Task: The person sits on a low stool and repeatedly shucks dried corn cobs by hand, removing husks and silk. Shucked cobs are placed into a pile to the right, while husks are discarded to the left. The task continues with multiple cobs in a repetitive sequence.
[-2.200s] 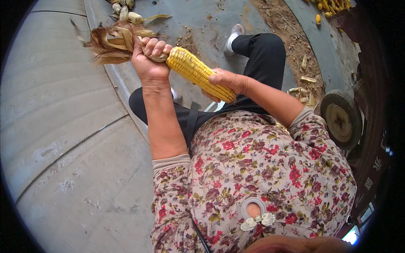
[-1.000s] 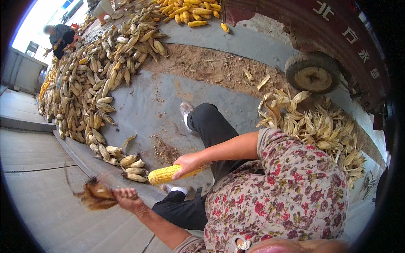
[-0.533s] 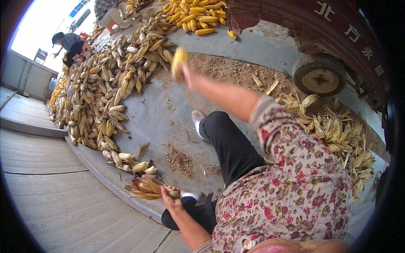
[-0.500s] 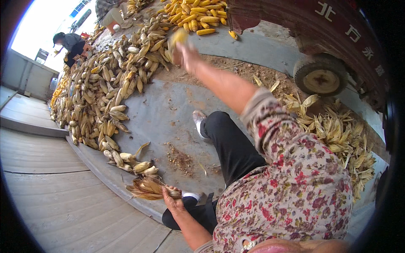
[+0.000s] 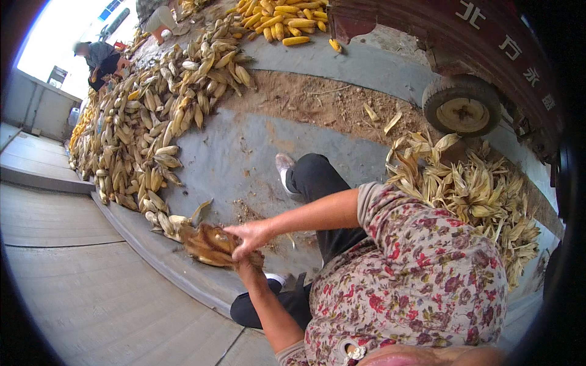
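A dry brown corn husk is in my left hand, low and left of my body; its fingers are wrapped round the husk's base and partly hidden. Across from it, my right hand closes on the same husk, fingers over the top and thumb on the near side. Whether a cob is inside the husk does not show. Just past the husk, a few unhusked ears of corn lie at the tail of a large heap of unhusked corn.
Bare yellow cobs are piled at the far side. Stripped husks lie heaped to my right, by a dark red vehicle with a wheel. Grey sheeting covers the ground. Two people work beyond the heap.
My right hand has swung back from the far side, where it held a yellow cob, to the husk at my left hand. The cob is out of that hand.
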`<control>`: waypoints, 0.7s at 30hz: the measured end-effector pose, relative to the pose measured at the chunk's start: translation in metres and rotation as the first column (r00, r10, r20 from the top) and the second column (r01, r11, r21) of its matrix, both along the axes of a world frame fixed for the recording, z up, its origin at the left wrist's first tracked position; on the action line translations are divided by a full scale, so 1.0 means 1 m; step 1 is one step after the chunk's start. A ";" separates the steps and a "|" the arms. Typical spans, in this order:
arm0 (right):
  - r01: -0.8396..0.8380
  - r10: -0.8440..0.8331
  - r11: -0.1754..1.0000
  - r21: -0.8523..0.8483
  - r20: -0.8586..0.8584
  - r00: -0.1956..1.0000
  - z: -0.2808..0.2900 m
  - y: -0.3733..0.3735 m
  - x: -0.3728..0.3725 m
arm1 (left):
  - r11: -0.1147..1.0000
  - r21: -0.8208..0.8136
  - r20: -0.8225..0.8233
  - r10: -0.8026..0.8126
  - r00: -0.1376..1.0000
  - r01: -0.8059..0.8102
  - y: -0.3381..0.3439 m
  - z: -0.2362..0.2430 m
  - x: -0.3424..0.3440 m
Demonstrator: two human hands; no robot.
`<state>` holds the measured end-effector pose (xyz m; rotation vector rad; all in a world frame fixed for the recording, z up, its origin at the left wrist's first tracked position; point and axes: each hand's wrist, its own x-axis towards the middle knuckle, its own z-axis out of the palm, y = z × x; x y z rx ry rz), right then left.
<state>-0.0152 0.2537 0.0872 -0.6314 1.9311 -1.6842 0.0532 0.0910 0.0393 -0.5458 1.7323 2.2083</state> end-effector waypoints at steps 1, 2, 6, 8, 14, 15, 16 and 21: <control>0.044 -0.044 0.999 0.019 -0.010 0.999 -0.005 -0.013 0.009 | 0.999 -0.037 -0.065 -0.026 0.998 0.024 0.007 0.001 -0.004; 0.077 -0.079 0.991 0.105 0.011 0.997 0.006 -0.019 0.011 | 0.996 -0.080 -0.127 -0.037 0.991 0.026 0.010 0.002 -0.007; 0.240 -0.239 0.969 -0.058 0.018 0.971 0.010 -0.025 -0.008 | 0.969 -0.240 -0.266 -0.118 0.957 0.053 0.021 0.018 -0.011; 0.333 -0.270 0.920 0.207 -0.280 0.921 0.013 0.003 -0.037 | 0.972 -0.200 -0.247 -0.172 0.954 0.123 0.031 0.049 -0.021; 0.693 -0.704 0.703 0.158 0.016 0.710 0.009 0.175 -0.073 | 0.979 -0.161 -0.116 -0.147 0.982 0.128 -0.017 0.015 -0.015; 0.762 -0.770 0.636 0.123 0.032 0.638 0.017 0.202 -0.051 | 0.976 -0.169 -0.076 -0.153 0.985 0.138 -0.026 0.006 -0.011; 0.842 -0.812 0.502 0.200 -0.226 0.538 -0.024 0.272 -0.042 | 0.971 -0.175 -0.046 -0.174 0.984 0.164 -0.033 0.000 -0.011; 0.304 -0.711 -0.296 0.905 -0.422 0.562 -0.110 0.559 0.184 | 0.957 -0.267 0.039 -0.110 0.993 0.117 -0.088 -0.030 -0.003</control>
